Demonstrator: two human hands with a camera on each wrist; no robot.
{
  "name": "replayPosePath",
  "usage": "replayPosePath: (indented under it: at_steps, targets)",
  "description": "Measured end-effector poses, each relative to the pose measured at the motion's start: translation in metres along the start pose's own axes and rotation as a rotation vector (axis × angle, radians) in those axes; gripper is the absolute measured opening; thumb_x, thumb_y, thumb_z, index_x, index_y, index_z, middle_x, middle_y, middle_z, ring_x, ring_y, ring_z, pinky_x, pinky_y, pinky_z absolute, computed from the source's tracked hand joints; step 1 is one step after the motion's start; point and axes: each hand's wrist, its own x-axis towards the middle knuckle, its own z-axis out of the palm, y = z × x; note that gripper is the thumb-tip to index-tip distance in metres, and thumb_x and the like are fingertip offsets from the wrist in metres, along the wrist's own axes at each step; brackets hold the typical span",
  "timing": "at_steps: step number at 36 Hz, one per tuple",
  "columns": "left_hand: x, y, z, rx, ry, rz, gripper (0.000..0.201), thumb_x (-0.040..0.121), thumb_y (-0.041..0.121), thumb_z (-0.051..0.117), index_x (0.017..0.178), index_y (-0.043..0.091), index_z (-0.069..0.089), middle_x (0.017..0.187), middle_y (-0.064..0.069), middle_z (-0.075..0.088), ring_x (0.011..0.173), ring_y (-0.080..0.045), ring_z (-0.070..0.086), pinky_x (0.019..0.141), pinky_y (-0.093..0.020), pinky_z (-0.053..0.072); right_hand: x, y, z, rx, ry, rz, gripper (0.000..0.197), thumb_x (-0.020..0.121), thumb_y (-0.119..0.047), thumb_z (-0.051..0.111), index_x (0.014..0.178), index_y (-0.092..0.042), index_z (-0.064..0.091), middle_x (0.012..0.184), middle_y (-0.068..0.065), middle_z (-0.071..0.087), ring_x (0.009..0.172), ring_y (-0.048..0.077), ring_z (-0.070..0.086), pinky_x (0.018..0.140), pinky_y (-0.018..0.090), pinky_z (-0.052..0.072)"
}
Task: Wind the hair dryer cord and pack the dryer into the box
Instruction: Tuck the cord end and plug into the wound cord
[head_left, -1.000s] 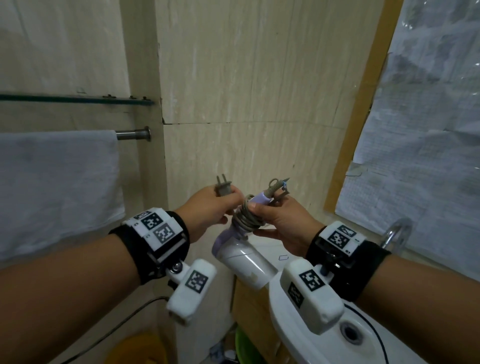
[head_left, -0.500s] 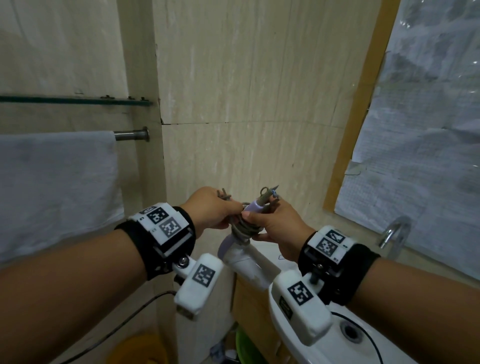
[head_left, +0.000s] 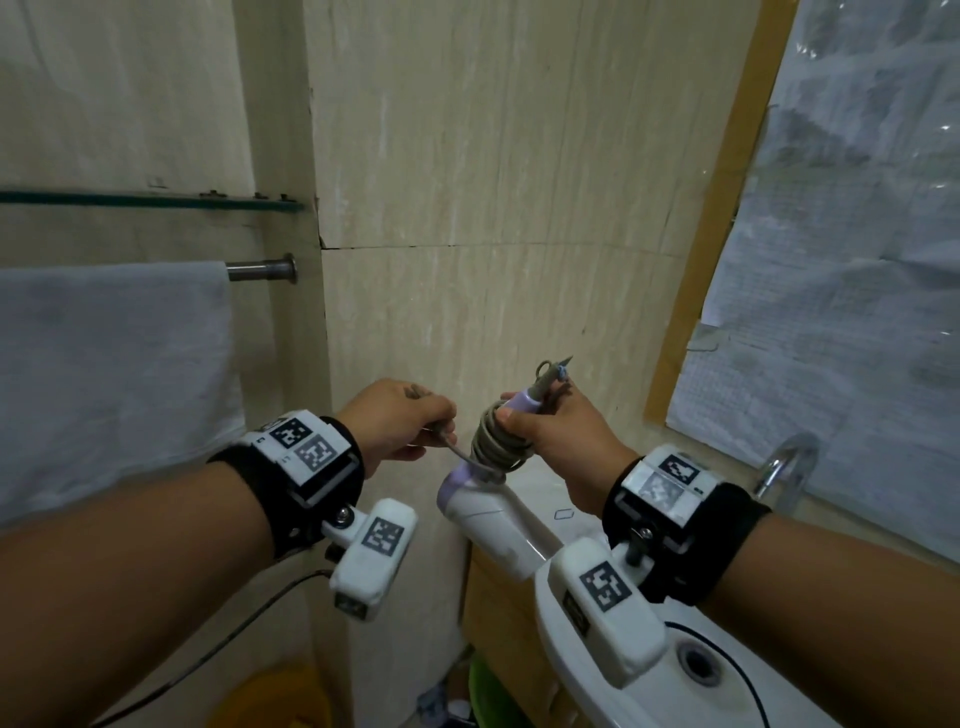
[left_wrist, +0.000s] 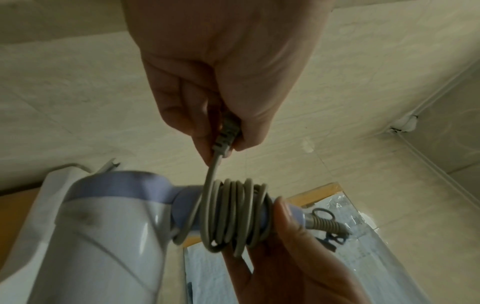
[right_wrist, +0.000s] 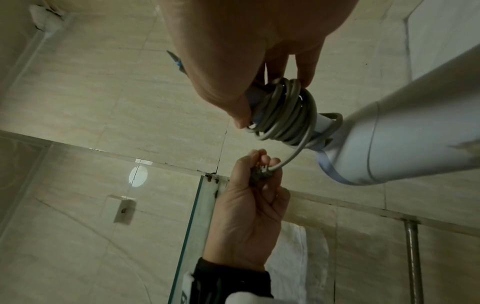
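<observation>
The winding step looks nearly finished: the grey rubbery cord lies in close coils round the lilac plastic handle of the white, barrel-bodied hair dryer, which is held in the air just above the rim of the white ceramic washbasin. The right hand grips the handle end above the coils, thumb pressing their edge. The left hand, just left of the coils, pinches the grey moulded plug with fingers curled round it; only a short free run of cord leads from plug to coil. Next, I judge, the plug end needs tucking under a loop so the coils hold. No box is in view, so packing calls for finding it first
</observation>
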Motion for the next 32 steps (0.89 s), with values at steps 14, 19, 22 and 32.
replayPosePath:
  at_steps: [14,19,22,32]
  targets:
    - [0.001,0.008,-0.013,0.102,0.14,0.005,0.018,0.088,0.031,0.062,0.082,0.015,0.07,0.06,0.005,0.069,0.049,-0.003,0.063,0.05,-0.023,0.027,-0.005,-0.01,0.004,-0.057,-0.164,0.026,0.022,0.081,-0.012,0.07,0.099,-0.003,0.062,0.101,0.018,0.066,0.099,0.03,0.065,0.094,0.053,0.051]
    - [-0.003,0.018,-0.013,0.108,0.123,0.068,0.017,0.087,0.03,0.064,0.085,0.014,0.07,0.064,0.003,0.069,0.048,-0.003,0.059,0.054,-0.025,0.03,-0.003,-0.008,0.008,-0.084,-0.216,0.064,0.015,0.084,-0.011,0.067,0.095,-0.011,0.058,0.092,0.01,0.062,0.085,0.021,0.061,0.087,0.045,0.054]
    - [-0.003,0.029,-0.012,0.086,0.113,0.137,0.017,0.088,0.024,0.066,0.087,0.008,0.07,0.064,-0.001,0.068,0.04,0.002,0.056,0.041,-0.014,0.037,-0.004,-0.003,0.01,-0.147,-0.223,0.103,0.01,0.083,-0.015,0.067,0.088,-0.013,0.058,0.085,0.009,0.06,0.075,0.018,0.058,0.07,0.034,0.055]
    - [0.009,0.01,-0.024,0.075,0.154,-0.002,0.022,0.087,0.028,0.065,0.094,0.008,0.071,0.071,0.0,0.071,0.045,0.0,0.063,0.051,-0.024,0.026,-0.007,-0.009,-0.006,0.043,-0.294,0.092,0.01,0.09,-0.012,0.061,0.082,-0.011,0.056,0.086,0.003,0.062,0.091,0.02,0.06,0.085,0.042,0.053]
